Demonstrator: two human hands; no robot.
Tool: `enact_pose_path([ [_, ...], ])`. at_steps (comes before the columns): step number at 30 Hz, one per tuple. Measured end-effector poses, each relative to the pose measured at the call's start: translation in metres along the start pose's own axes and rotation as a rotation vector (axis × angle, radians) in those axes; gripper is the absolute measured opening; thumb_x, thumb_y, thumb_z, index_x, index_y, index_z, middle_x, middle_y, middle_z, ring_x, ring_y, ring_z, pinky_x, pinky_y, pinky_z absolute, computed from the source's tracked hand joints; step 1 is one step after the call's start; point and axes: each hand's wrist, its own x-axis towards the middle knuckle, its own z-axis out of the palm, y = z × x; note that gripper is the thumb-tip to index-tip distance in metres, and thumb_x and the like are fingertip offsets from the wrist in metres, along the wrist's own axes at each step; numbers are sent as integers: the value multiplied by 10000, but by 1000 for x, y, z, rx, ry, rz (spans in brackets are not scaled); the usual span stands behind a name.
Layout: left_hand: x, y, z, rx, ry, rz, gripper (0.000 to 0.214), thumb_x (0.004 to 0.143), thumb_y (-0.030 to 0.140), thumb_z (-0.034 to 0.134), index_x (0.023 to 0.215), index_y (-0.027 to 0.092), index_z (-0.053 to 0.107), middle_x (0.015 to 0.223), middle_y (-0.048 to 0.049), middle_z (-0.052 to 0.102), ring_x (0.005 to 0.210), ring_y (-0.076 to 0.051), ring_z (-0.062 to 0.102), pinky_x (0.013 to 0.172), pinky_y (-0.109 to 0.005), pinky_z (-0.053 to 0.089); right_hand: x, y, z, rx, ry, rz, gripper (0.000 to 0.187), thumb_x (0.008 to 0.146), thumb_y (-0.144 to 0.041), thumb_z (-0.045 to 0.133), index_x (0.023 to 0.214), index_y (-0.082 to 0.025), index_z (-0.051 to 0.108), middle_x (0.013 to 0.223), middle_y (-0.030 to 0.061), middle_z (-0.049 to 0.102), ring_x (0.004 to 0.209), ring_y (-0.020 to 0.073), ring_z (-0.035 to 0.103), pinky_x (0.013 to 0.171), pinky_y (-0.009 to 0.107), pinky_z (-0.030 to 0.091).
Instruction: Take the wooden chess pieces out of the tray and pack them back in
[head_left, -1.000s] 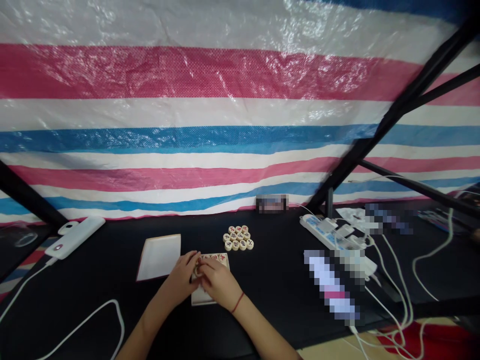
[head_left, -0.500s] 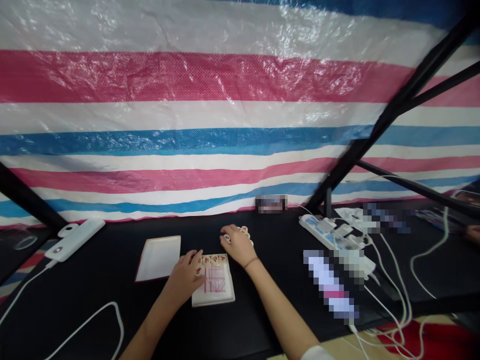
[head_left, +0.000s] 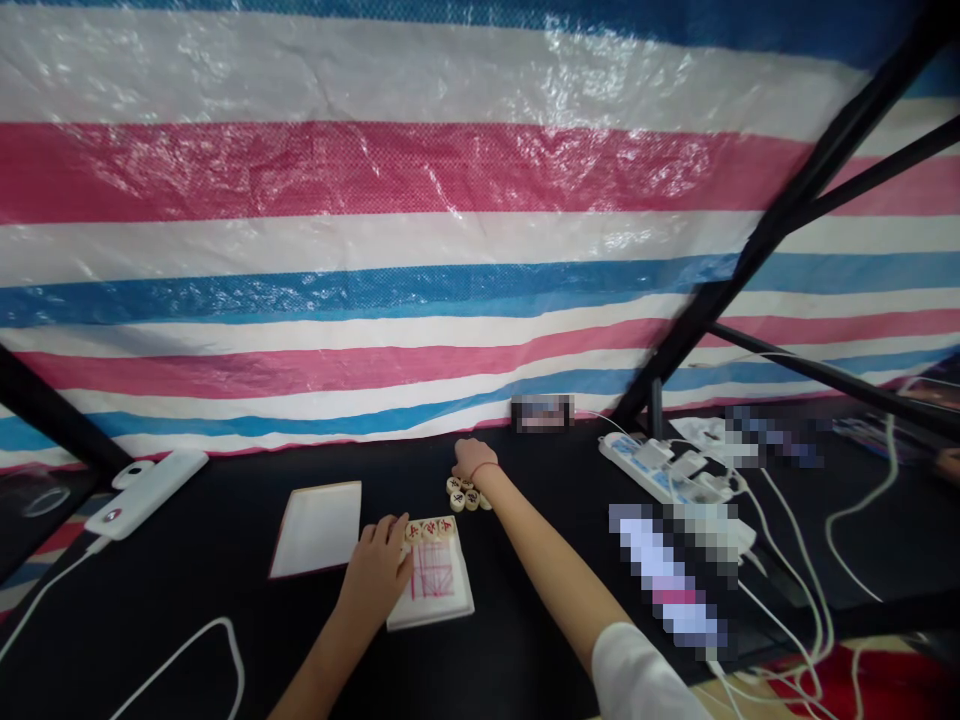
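My left hand lies over the left side of a shallow white box, fingers stretched over its upper left corner and thumb apart. In the box, several round xiangqi pieces with red characters form a row along the far edge, and a paper with pink grid lines shows in the rest. The hand hides the row's left end. Beyond the box, my right hand is closed behind a small cluster of xiangqi pieces with dark characters. Its fingertips are hidden, so what they hold cannot be made out.
A box lid lies inside up, left of the box. A white device with a cable is at far left. To the right are a power strip, a blurred phone-like object and loose cables. A striped sheet hangs behind.
My right hand has moved to the far side of the loose pieces, uncovering several with dark characters. My left hand has drawn its fingers closer together over the box's left side.
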Motion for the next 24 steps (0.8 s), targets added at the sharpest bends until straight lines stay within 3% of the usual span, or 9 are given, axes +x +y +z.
enact_pose_path([
  [4,3,4,-8,-41,87,-10,476,831,325,548,1281,171,521,1259,-146,550,1075,-292,535,915,-452,461,-12,-8,-13,18,31,-50,211,708,-145,671,911,-116,721,986,192,706,979,299,659,803,348,496],
  [7,10,7,-19,-156,158,-27,518,863,385,525,1345,212,443,1298,-118,526,1159,-269,516,956,-425,454,-39,-16,-11,120,27,-194,258,782,-296,635,1008,-194,706,932,66,733,927,202,676,819,264,488],
  [11,17,12,-31,-356,80,-79,389,896,325,460,1275,244,496,1163,-66,604,1037,-201,607,878,-338,507,-78,-25,10,577,-73,-423,276,764,-345,644,980,-182,699,816,20,731,696,142,676,649,217,509],
  [14,16,13,-34,-423,24,-78,316,879,283,459,1176,221,548,1043,-58,640,917,-187,642,809,-325,531,-93,-25,29,768,-80,-381,268,722,-311,675,945,-163,693,820,36,724,659,140,657,588,222,496],
  [18,9,12,-36,-417,69,-34,273,840,266,496,1097,209,569,1046,-72,631,921,-194,635,827,-335,527,-97,-21,45,925,-131,-352,294,698,-341,706,924,-154,679,807,44,718,680,143,652,615,241,506],
  [24,4,10,-45,-359,19,-33,205,817,217,496,1013,212,557,955,-41,620,845,-177,609,768,-324,521,-93,-8,43,1127,-106,-251,370,688,-440,716,902,-153,621,714,14,672,541,112,607,530,236,484],
])
